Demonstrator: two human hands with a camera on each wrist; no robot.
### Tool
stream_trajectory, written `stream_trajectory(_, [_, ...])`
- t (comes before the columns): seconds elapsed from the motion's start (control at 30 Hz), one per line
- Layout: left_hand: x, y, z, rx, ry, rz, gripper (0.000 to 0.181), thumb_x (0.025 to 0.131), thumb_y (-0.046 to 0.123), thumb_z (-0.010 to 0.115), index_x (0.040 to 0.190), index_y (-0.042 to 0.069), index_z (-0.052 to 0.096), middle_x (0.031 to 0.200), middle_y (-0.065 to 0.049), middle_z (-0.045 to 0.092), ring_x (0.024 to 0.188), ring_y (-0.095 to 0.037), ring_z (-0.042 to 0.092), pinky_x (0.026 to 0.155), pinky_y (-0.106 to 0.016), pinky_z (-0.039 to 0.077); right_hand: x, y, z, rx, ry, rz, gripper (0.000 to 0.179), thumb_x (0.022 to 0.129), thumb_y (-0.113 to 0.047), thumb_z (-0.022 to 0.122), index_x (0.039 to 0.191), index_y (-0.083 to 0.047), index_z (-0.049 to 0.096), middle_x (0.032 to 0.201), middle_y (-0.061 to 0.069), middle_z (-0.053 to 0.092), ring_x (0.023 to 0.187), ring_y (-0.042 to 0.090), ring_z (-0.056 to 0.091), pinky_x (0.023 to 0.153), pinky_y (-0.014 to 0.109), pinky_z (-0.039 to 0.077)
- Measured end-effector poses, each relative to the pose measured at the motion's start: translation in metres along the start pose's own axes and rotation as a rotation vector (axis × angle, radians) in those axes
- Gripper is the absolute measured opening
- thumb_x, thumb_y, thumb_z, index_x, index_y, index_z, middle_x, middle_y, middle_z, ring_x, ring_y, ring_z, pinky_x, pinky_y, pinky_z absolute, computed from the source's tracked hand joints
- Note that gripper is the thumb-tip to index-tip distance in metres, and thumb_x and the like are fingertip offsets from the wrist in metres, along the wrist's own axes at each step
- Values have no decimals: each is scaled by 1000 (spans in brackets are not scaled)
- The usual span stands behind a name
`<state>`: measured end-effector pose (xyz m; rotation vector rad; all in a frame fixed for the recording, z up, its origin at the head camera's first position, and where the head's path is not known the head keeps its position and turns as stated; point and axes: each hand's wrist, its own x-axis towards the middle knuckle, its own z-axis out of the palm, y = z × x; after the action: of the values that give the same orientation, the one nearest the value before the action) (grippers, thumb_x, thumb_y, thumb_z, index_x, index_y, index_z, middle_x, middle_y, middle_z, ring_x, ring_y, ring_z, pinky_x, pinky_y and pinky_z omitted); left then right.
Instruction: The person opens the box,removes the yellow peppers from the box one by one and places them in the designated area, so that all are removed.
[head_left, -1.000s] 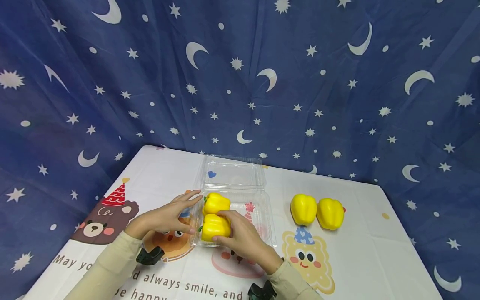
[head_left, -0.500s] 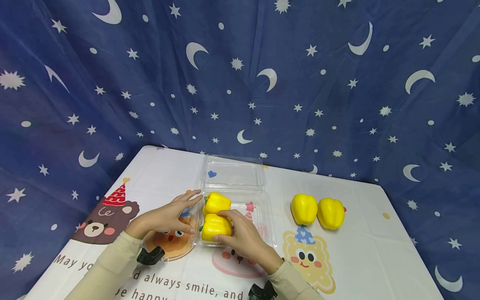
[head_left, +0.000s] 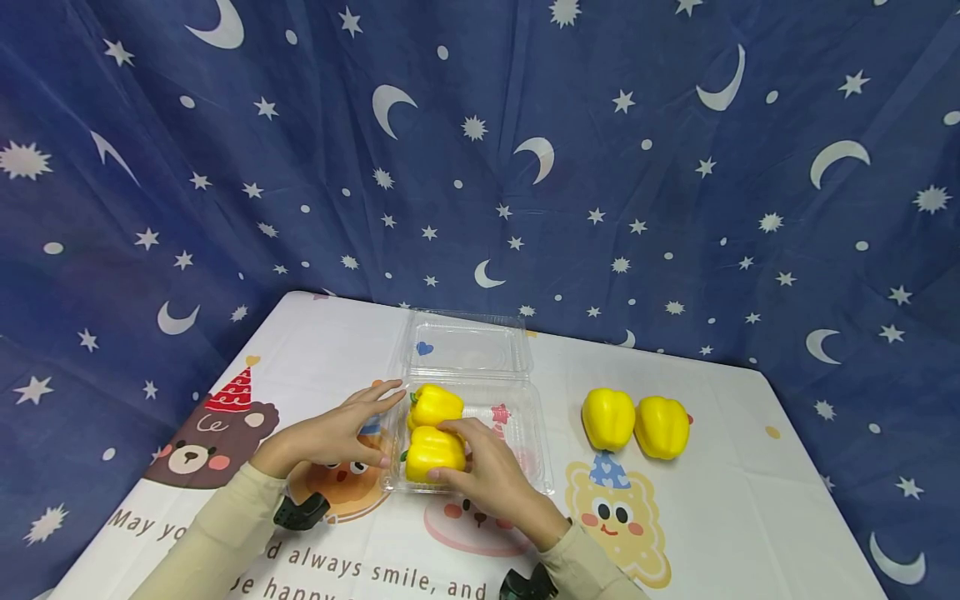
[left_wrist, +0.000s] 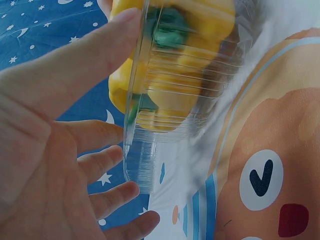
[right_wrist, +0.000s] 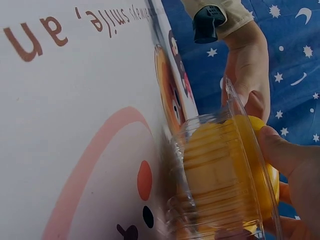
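Front yellow pepper (head_left: 433, 455) inched rightward, right hand (head_left: 491, 472) gripping it, left hand (head_left: 339, 432) spread

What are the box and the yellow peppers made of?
The box: apparently thin, clear, glossy plastic; the peppers inside show through its ribbed walls. Peppers: smooth, shiny, perhaps moulded plastic given their even colour, though real ones can't be ruled out.

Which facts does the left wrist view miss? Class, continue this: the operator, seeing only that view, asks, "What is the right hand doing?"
Observer: The right hand holds the nearer pepper in the clear container.
Operator: Any peppers outside it?
Observer: Two: a left loose pepper and a right loose pepper, on the tablecloth, right of the clear container.
Operator: What marks their spot?
Observer: A printed biscuit face, just on their near side.
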<state>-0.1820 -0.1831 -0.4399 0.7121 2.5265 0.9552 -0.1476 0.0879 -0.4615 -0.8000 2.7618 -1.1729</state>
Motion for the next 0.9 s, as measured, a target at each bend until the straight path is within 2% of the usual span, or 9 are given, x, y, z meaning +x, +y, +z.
stream_trajectory(0.3, [0,0,0,2,2,9,100,81,33,85,159,4,30,170,-17,12,153,-54,4,114,-80,16,-2,-1,-4,7,8,38,55,86,-32,82,133,-16,60,131,2,64,106,14,61,81,22,55])
stream_trajectory(0.47, [1,0,0,-5,1,4,100,81,33,85,159,5,30,170,-17,11,154,-54,4,114,-80,16,-4,-1,-9,22,28,37,54,85,-32,82,132,-15,61,132,3,64,107,16,62,82,24,58])
stream_trajectory(0.73, [1,-1,0,11,3,-1,101,81,36,85,159,5,30,170,-18,11,154,-54,5,114,-80,16,-6,-4,-18,89,56,50,55,85,-28,83,133,-15,61,133,3,63,108,18,64,82,21,58])
stream_trajectory(0.9, [0,0,0,2,1,-4,101,80,36,85,159,5,29,170,-19,11,153,-54,5,114,-80,16,-9,-4,-22,108,73,54,55,86,-29,82,134,-15,60,131,4,62,109,18,63,85,23,58])
